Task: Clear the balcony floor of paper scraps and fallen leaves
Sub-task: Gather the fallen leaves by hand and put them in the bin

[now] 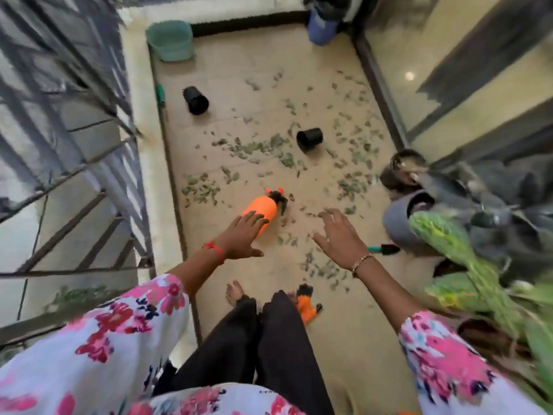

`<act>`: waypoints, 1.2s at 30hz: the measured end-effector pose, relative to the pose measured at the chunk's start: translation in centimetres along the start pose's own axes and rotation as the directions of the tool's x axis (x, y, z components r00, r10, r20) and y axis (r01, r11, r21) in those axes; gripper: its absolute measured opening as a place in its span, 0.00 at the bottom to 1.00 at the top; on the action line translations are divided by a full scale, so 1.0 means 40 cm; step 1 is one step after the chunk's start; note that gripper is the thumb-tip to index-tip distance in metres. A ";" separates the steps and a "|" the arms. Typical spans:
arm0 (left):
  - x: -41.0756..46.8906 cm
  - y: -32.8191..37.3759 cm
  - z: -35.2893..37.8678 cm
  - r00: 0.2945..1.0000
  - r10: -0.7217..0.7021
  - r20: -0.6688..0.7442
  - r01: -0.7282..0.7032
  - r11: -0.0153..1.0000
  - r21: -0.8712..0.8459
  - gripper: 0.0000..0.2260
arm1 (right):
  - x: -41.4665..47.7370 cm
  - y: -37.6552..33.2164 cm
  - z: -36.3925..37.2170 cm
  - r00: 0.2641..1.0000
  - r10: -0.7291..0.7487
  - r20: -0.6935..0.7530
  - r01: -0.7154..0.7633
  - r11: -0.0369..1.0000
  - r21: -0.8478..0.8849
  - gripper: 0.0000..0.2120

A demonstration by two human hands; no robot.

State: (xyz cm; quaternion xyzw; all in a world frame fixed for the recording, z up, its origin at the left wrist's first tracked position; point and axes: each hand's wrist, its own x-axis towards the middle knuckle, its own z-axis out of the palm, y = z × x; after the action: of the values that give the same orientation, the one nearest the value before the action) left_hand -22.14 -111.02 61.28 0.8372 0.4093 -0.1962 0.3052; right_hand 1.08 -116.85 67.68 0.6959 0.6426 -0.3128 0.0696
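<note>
Dry green fallen leaves [263,148] lie scattered across the middle of the beige tiled balcony floor [239,70], around a near black plastic pot [309,139] and an orange plastic pot [260,208], both tipped on their sides. Both hands reach forward, empty. The left hand [242,235], fingers straight, is over the orange pot's near end, contact unclear; the right hand [338,238], fingers spread and slightly bent, hangs above leaves. A teal plastic bucket [170,40] stands at the far left corner.

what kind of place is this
Most likely a narrow home balcony: a metal railing along one side, a tiled floor strewn with fallen leaves and toppled black plant pots, and a glass door opposite.
</note>
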 end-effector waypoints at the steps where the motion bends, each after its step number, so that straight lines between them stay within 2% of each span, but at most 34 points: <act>1: 0.024 0.020 0.006 1.000 0.017 0.019 -0.018 1.000 0.019 0.39 | -0.002 0.030 0.029 0.999 0.053 -0.009 -0.053 0.997 0.060 0.25; 4: 0.097 0.056 0.046 0.997 0.049 0.053 -0.051 0.998 0.042 0.38 | -0.002 0.099 0.138 0.987 0.161 0.019 -0.162 0.974 0.157 0.27; 9: 0.265 0.081 0.190 0.994 0.076 0.084 -0.078 0.997 0.027 0.39 | 0.045 0.227 0.374 0.942 0.295 0.160 -0.331 0.897 0.292 0.32; 14: 0.501 0.047 0.448 0.992 0.070 0.108 -0.064 0.997 -0.053 0.40 | 0.193 0.376 0.704 0.894 0.386 0.226 -0.446 0.811 0.378 0.38; 16: 0.598 0.009 0.590 0.988 0.069 0.138 -0.064 0.997 -0.044 0.41 | 0.268 0.431 0.864 0.869 0.441 0.224 -0.494 0.754 0.433 0.38; 19: 0.735 -0.057 0.794 0.982 0.088 0.167 -0.086 0.996 -0.021 0.42 | 0.390 0.501 1.095 0.815 0.548 0.189 -0.537 0.592 0.601 0.37; 22: 0.875 -0.120 0.981 0.983 0.124 0.136 -0.122 0.992 -0.025 0.42 | 0.517 0.558 1.328 0.681 0.729 0.061 -0.555 0.460 0.693 0.34; 25: 0.998 -0.185 1.125 0.987 0.154 0.043 -0.153 0.988 -0.024 0.43 | 0.629 0.605 1.503 0.456 0.888 -0.055 -0.569 0.339 0.750 0.33; 27: 1.076 -0.235 1.208 0.983 0.180 -0.029 -0.181 0.984 -0.009 0.45 | 0.694 0.631 1.595 0.349 0.932 -0.094 -0.586 0.295 0.755 0.35; 29: 1.137 -0.268 1.261 0.968 0.215 -0.130 -0.220 0.975 -0.022 0.47 | 0.751 0.650 1.651 0.251 0.949 -0.193 -0.619 0.310 0.721 0.35; 33: 1.209 -0.289 1.321 0.909 0.253 -0.331 -0.291 0.954 -0.068 0.40 | 0.837 0.662 1.698 0.040 0.947 -0.318 -0.688 0.257 0.679 0.34; 34: 1.209 -0.290 1.326 0.899 0.256 -0.355 -0.301 0.951 -0.075 0.39 | 0.843 0.662 1.698 0.005 0.943 -0.332 -0.686 0.245 0.686 0.34; 36: 1.217 -0.301 1.331 0.888 0.258 -0.381 -0.313 0.946 -0.088 0.36 | 0.866 0.665 1.694 0.010 0.931 -0.365 -0.691 0.271 0.671 0.33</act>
State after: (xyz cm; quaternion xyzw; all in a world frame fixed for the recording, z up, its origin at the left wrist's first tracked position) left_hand -7.37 -113.49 -10.32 0.8852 0.3442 0.0403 0.3105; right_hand 1.82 -125.55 -12.46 0.9917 0.0189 -0.0021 -0.1275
